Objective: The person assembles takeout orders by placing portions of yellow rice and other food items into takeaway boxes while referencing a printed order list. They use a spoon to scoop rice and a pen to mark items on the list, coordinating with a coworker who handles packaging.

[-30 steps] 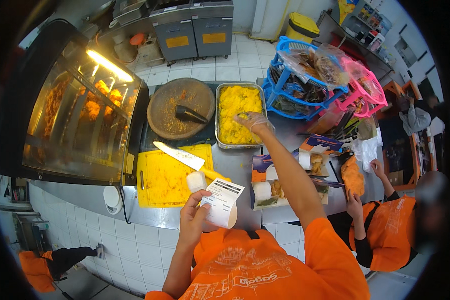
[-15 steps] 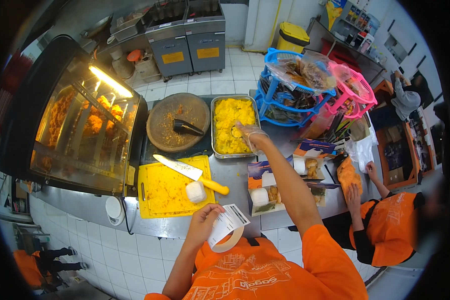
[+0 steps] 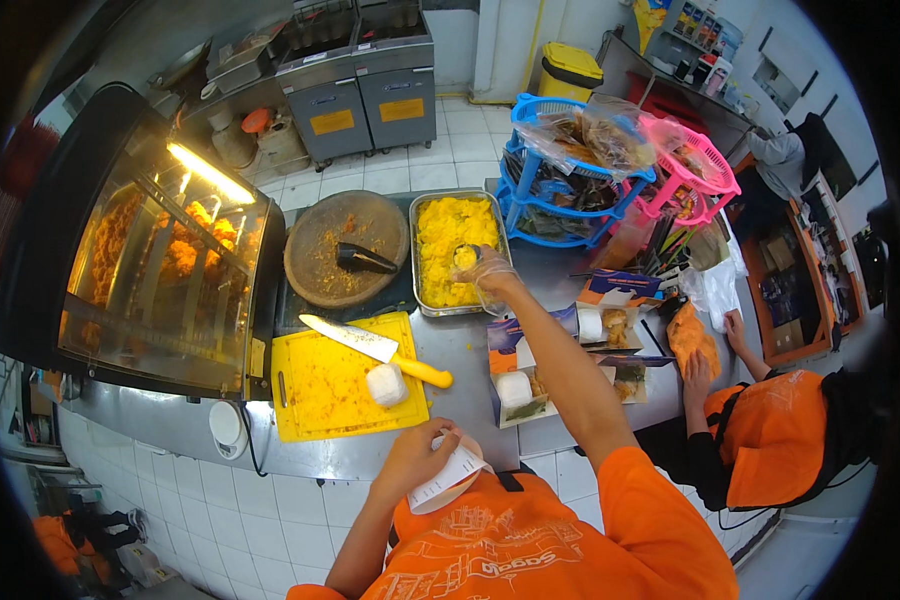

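Observation:
My right hand (image 3: 492, 272), in a clear plastic glove, grips a small cup (image 3: 466, 257) with yellow food in it. It is over the right side of a metal tray (image 3: 417, 262) filled with soft yellow food (image 3: 448, 222). Held low against my orange shirt, my left hand (image 3: 420, 460) is closed on a white paper slip (image 3: 448, 482) and a roll of tape (image 3: 478, 450). Below my right forearm stand open food boxes (image 3: 505, 412), one with a white wrapped lump (image 3: 514, 390) inside.
A yellow cutting board (image 3: 315, 380) bears a knife (image 3: 425, 372) and a white wrapped lump (image 3: 386, 385). Black tongs (image 3: 362, 258) lie on a round block (image 3: 315, 235). A heated display case (image 3: 150, 270) stands left, blue baskets (image 3: 530, 180) right. A co-worker handles orange cloth (image 3: 688, 335).
My right hand has tilted up and drawn slightly back, showing the filled cup. My left hand has turned the slip and tape downward. The view has shifted slightly.

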